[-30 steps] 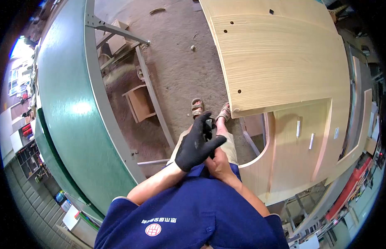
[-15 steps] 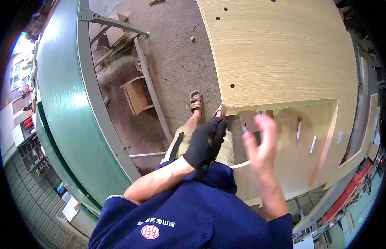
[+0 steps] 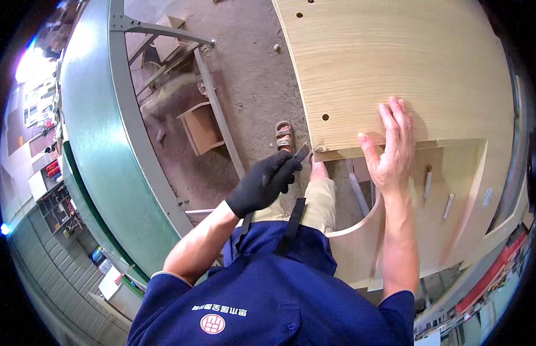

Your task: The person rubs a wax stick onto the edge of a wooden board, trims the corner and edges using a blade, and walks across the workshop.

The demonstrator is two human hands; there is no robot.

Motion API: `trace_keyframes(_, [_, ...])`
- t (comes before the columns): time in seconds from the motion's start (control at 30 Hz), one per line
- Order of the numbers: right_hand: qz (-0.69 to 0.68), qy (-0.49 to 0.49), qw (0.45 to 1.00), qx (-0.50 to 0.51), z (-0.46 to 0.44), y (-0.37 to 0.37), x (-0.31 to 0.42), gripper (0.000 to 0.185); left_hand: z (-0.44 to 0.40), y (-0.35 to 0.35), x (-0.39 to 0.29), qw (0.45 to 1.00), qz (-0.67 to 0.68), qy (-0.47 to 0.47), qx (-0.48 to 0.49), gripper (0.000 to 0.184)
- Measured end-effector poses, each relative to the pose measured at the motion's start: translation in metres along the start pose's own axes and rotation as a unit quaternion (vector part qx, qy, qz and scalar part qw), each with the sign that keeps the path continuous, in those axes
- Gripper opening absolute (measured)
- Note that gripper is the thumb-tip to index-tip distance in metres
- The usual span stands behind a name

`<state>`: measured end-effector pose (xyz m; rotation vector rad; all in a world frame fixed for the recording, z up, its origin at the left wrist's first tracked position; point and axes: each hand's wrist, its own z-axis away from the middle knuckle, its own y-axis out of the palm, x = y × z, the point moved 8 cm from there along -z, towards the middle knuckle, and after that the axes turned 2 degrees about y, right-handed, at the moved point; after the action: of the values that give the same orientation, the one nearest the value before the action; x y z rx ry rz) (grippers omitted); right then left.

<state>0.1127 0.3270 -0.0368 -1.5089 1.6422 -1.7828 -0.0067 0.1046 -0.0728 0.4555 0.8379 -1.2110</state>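
I seem to be working at the near-left corner of the broad, flat, pale-yellow wood-grain board (image 3: pixel 429 63), and the next move is probably calling for a firm brace and careful angle. The board is lying ahead and to my right, its grain running side to side; its far end is lying out of view, hiding its long axis. My bare right hand (image 3: pixel 393 151) is resting spread-fingered on it, by its near edge. My black-gloved left hand (image 3: pixel 262 183) is clasping a dark, slim, flat, metal-looking tool (image 3: pixel 302 153), its long axis slanting forward and rightward, its tip standing just beside that corner.
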Motion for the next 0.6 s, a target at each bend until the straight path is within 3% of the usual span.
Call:
trace_keyframes(0.07, [-0.004,-0.008,1.0,0.003,0.0,-0.001,-0.001,0.062,-0.008,-0.008,-0.003,0.999,-0.038,0.013,0.023,0.031])
trace_keyframes(0.1, [-0.009,-0.006,1.0,0.001,-0.001,-0.002,-0.001,0.062,-0.012,-0.012,-0.01,0.986,-0.128,0.105,0.025,0.031])
trace_keyframes(0.23, [-0.008,0.001,1.0,-0.002,0.0,-0.002,0.001,0.062,0.006,0.002,-0.022,0.992,-0.107,-0.034,0.062,0.032])
trace_keyframes(0.33, [0.003,0.01,1.0,0.0,-0.001,-0.002,0.0,0.062,0.012,0.017,-0.038,0.979,-0.195,-0.029,0.048,0.032])
trace_keyframes(0.53, [-0.017,0.026,1.0,-0.001,0.002,-0.001,-0.006,0.062,-0.011,0.025,-0.07,0.97,-0.223,-0.072,0.069,0.032])
trace_keyframes(0.6, [-0.021,0.026,0.999,0.002,0.002,-0.001,-0.007,0.061,-0.013,0.023,-0.067,0.982,-0.155,-0.093,0.047,0.032])
